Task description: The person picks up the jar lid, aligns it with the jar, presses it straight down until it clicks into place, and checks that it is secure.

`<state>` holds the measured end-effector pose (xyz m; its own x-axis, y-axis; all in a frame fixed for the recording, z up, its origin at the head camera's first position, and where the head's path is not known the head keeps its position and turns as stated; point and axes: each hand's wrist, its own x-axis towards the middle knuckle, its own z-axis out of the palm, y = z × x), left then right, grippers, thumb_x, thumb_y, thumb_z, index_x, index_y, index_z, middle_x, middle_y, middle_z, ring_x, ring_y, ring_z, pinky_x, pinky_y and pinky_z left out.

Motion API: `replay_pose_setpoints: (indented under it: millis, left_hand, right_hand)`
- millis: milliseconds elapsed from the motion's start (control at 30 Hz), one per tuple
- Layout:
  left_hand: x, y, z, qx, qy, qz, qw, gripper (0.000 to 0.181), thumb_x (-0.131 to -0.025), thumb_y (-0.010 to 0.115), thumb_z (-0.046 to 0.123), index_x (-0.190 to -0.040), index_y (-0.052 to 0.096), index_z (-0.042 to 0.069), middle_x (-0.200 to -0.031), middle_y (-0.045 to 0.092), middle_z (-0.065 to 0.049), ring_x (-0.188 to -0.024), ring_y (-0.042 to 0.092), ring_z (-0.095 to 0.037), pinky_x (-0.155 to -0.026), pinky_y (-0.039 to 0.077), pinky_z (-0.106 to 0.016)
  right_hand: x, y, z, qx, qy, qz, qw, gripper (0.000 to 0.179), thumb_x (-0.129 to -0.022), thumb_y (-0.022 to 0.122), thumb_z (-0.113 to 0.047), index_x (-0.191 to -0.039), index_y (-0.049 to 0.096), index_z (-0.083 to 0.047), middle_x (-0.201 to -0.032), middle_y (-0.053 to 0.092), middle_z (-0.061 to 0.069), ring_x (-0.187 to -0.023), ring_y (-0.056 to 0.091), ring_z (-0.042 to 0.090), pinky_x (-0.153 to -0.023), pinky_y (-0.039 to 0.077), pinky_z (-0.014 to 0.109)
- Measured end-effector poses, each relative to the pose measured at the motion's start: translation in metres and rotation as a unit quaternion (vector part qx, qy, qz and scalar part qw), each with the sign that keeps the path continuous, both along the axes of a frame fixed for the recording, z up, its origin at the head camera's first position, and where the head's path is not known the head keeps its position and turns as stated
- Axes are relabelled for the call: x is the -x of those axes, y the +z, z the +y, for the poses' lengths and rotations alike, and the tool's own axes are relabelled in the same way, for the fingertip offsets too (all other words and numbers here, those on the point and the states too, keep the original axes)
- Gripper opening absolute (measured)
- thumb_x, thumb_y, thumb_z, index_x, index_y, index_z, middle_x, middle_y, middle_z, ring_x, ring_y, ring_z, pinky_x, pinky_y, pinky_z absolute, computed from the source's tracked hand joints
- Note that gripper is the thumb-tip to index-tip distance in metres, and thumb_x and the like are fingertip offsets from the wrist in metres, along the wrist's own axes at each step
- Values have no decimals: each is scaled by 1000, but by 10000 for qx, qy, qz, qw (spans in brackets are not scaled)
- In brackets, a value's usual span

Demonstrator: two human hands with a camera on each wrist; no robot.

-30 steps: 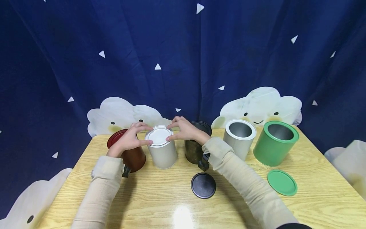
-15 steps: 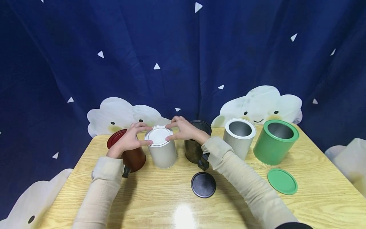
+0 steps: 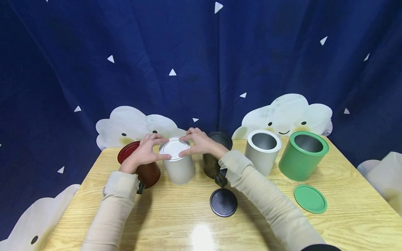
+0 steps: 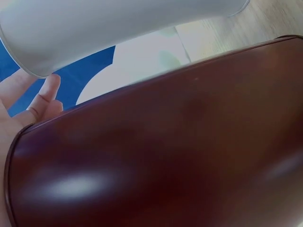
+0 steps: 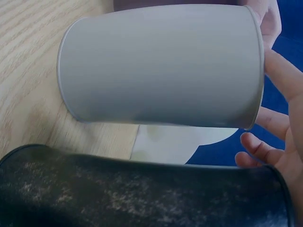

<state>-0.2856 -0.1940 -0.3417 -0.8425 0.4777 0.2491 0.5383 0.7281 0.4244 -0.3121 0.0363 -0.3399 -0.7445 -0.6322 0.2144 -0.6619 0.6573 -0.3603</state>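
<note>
A white can (image 3: 179, 171) stands upright with a white lid (image 3: 174, 148) on its top. On the lid's left side, the thumb and a finger of my left hand (image 3: 145, 153) touch the surface, spread apart. My right hand (image 3: 202, 143) does the same from the right, its fingers stretched over the lid. In the left wrist view, my left hand (image 4: 31, 101) is at the top end of the white can (image 4: 94, 33), partly hidden by a dark red can (image 4: 156, 142). The right wrist view has my right hand (image 5: 289, 113) at the white can's (image 5: 161, 66) top rim.
The dark red can (image 3: 147, 174) stands left of the white one, a black can (image 3: 211, 167) to its right. Farther right are a topless white can (image 3: 262, 158) and a topless green can (image 3: 296, 162). A black lid (image 3: 223, 203) and a green lid (image 3: 310, 199) lie in front.
Both hands have shifted slightly inward over the white lid: the left fingertips to the right, the right fingertips to the left. The cans and loose lids stay in place.
</note>
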Motion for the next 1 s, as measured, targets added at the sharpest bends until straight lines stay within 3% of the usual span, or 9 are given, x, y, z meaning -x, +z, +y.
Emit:
replay_pose_setpoints:
  millis: [333,633,1000]
  left_hand:
    - [-2,0,-3,-95,89,219,9997,52,-67,79,30,-109,66,1,-110,53,-13,-107,36,-31,-89,26,-50]
    - [-3,0,-2,-32,135,177,9997,52,-68,79,31,-109,65,2,-110,53,-13,-108,37,-30,-88,25,-51]
    - [-10,-1,-2,-361,-35,508,9980,54,-71,76,29,-115,61,2,-112,52,-14,-107,39,-31,-87,26,-52]
  right_hand:
    - [-2,-2,0,135,-154,115,9997,59,-67,77,-44,-113,66,-10,-102,51,6,-96,42,21,-78,35,34]
    - [-3,-2,0,148,-329,-12,9993,59,-66,78,-43,-114,66,-11,-103,51,6,-96,42,20,-78,35,34]
    - [-10,-5,4,666,-161,204,9974,62,-66,79,-41,-117,63,-9,-103,55,6,-98,45,21,-82,36,36]
